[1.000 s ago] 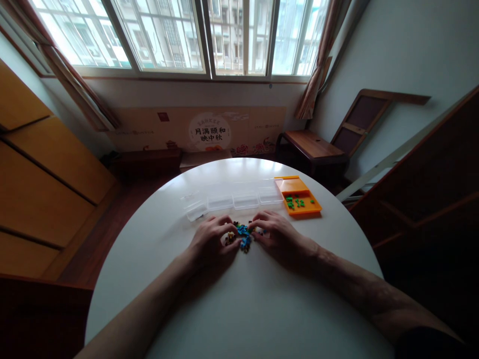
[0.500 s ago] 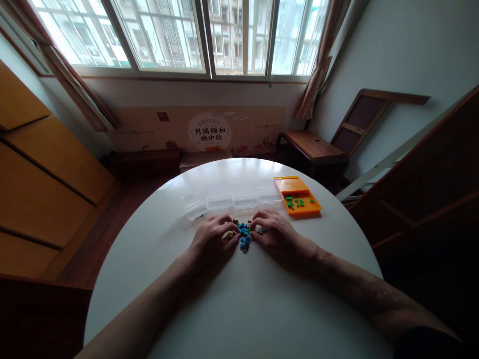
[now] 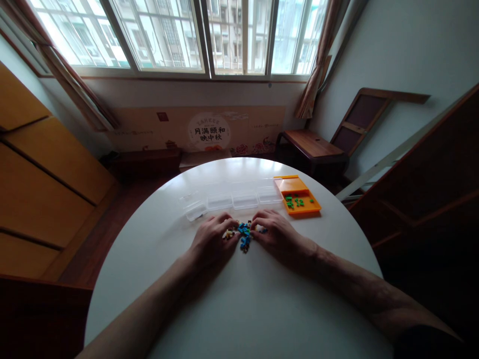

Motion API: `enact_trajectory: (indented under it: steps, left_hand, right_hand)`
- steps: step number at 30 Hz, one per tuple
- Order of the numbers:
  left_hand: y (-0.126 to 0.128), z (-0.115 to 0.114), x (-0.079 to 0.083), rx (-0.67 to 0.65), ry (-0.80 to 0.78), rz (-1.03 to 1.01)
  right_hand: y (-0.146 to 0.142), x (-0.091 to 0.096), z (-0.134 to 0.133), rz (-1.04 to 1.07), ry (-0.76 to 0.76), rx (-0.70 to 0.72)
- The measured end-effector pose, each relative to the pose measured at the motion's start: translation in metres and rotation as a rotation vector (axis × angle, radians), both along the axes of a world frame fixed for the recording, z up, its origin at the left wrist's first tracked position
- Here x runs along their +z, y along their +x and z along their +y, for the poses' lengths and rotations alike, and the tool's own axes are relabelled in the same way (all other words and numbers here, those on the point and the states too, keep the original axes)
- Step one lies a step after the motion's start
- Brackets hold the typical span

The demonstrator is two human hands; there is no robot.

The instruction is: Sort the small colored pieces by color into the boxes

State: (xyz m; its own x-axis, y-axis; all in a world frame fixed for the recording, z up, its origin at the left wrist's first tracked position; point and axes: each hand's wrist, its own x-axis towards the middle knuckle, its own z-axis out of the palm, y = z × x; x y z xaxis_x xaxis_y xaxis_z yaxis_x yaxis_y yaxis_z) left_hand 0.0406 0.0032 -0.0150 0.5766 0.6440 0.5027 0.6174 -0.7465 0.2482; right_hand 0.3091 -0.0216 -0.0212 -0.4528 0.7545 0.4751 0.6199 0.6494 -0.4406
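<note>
A small heap of tiny coloured bricks [image 3: 244, 235], mostly blue with some yellow and dark ones, lies on the round white table [image 3: 239, 309]. My left hand [image 3: 211, 239] rests palm down at the heap's left side, its fingers curled and the fingertips among the pieces. My right hand [image 3: 276, 235] lies at the heap's right side in the same way, fingertips touching the bricks. Whether either hand pinches a piece is hidden by the fingers.
Behind the heap stands a row of clear plastic boxes [image 3: 232, 198]. An orange tray [image 3: 299, 201] with several green bricks sits at their right end. A wooden bench [image 3: 312, 147] and a window are beyond the table, with a wooden cabinet [image 3: 37, 189] to the left.
Both hands have stayed at the heap; the fingertips shifted slightly among the bricks and a few pieces moved a little.
</note>
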Motion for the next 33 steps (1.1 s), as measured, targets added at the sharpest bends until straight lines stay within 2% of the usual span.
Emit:
enact_trajectory:
  steps: [5, 9, 13, 17, 20, 24, 29, 33]
  left_hand:
    - [-0.003, 0.002, -0.004, -0.067, -0.005, 0.007]
    - [-0.003, 0.003, -0.006, -0.082, -0.008, -0.001]
    - [-0.003, 0.003, -0.006, -0.083, -0.013, -0.007]
    - [-0.007, 0.003, -0.006, -0.085, -0.003, -0.007]
    - [-0.011, 0.004, -0.007, -0.082, -0.006, 0.004]
    - [-0.013, 0.004, -0.010, -0.081, -0.004, -0.007]
    - [-0.012, 0.004, -0.010, -0.084, 0.002, -0.014]
    - [-0.011, 0.004, -0.011, -0.084, 0.002, -0.010]
  right_hand:
    - [0.007, -0.006, 0.007, 0.004, 0.061, 0.058]
    - [0.012, -0.005, 0.011, 0.033, 0.046, 0.062]
    - [0.013, 0.000, 0.010, 0.048, 0.002, 0.056]
    - [0.020, 0.013, 0.010, 0.057, -0.012, 0.032]
    - [0.039, 0.028, 0.015, 0.046, 0.003, -0.037]
    - [0.080, 0.040, 0.028, 0.045, 0.018, -0.201]
    - [0.127, 0.032, 0.045, -0.015, -0.036, -0.369]
    - [0.143, 0.023, 0.050, -0.058, -0.065, -0.419]
